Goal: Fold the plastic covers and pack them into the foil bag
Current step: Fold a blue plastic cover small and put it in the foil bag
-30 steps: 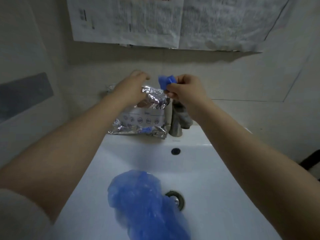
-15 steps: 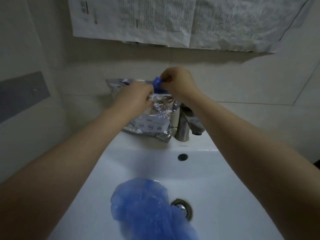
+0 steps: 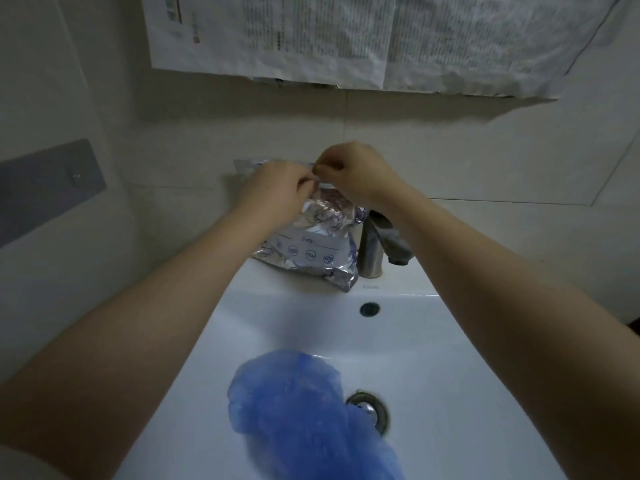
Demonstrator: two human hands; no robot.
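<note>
A crinkled silver foil bag point(image 3: 317, 244) with a white label stands on the back ledge of the sink, left of the tap. My left hand point(image 3: 277, 188) and my right hand point(image 3: 353, 171) meet at the bag's top edge, and both pinch that edge with curled fingers. The small folded blue piece is out of sight. A heap of blue plastic covers point(image 3: 304, 414) lies in the basin near the front, just left of the drain.
The white sink point(image 3: 467, 341) fills the lower half of the view, with a metal drain point(image 3: 369, 408) and an overflow hole point(image 3: 370, 309). A steel tap point(image 3: 377, 247) stands right of the bag. Newspaper sheets point(image 3: 346, 36) hang on the tiled wall above.
My right hand carried a small folded blue cover to the bag's mouth; the cover is no longer visible. Both hands have closed in on the bag's top edge.
</note>
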